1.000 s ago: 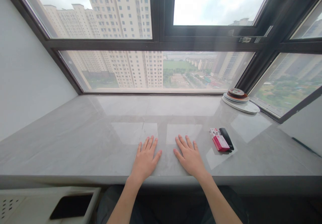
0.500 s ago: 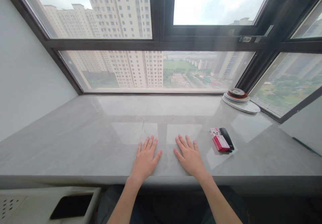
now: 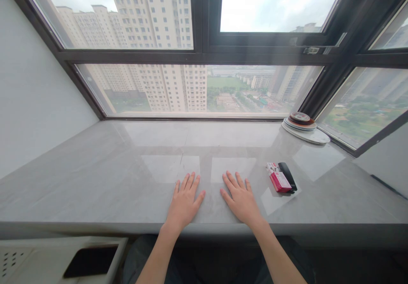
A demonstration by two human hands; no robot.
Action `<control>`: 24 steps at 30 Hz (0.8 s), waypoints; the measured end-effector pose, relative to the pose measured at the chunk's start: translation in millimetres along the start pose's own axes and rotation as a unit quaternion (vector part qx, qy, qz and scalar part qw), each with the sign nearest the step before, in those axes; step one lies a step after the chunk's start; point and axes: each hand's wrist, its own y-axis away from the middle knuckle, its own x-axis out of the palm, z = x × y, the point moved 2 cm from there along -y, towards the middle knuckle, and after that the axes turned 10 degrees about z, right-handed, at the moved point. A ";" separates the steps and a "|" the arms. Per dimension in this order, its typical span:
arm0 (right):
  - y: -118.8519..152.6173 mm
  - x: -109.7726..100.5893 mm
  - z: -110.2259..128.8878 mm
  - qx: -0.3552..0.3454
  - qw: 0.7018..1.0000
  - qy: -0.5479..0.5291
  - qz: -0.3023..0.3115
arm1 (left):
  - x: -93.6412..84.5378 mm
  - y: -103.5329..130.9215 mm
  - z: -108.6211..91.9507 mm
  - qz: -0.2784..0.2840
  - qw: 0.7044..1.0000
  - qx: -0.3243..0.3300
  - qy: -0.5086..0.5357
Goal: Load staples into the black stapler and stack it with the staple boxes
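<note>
My left hand (image 3: 184, 203) lies palm down on the grey marble-look windowsill (image 3: 95, 182), fingers spread and holding nothing. To its right, my right hand (image 3: 240, 199) rests flat in the same way, also with its fingers apart. Both wrists cross the sill's front edge. A small pink and white box (image 3: 279, 180) lies to the right of my right hand, apart from it. Against the box's right side is a black stapler-like object (image 3: 287, 176), whose exact kind I cannot make out.
A stack of several plates (image 3: 302, 126) stands in the far right corner by the window frame (image 3: 197, 57). Low at the left is a whitish cabinet or stand (image 3: 41, 258) with a dark phone-like rectangle (image 3: 91, 261) on it. A white wall (image 3: 32, 84) bounds the left side.
</note>
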 end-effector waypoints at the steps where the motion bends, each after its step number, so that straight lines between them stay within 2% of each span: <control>1: 0.2 -0.2 0.0 -0.001 1.000 0.000 -0.002 | -0.1 0.0 0.0 0.000 1.000 0.000 0.000; 17: -0.6 -1.5 1.3 0.002 1.000 -0.002 0.005 | -1.1 -1.1 -1.3 -0.004 1.000 -0.008 0.002; 24: -1.3 1.6 3.4 0.006 1.000 -0.013 -0.006 | 3.9 -7.9 -34.1 -0.015 0.999 -0.027 0.007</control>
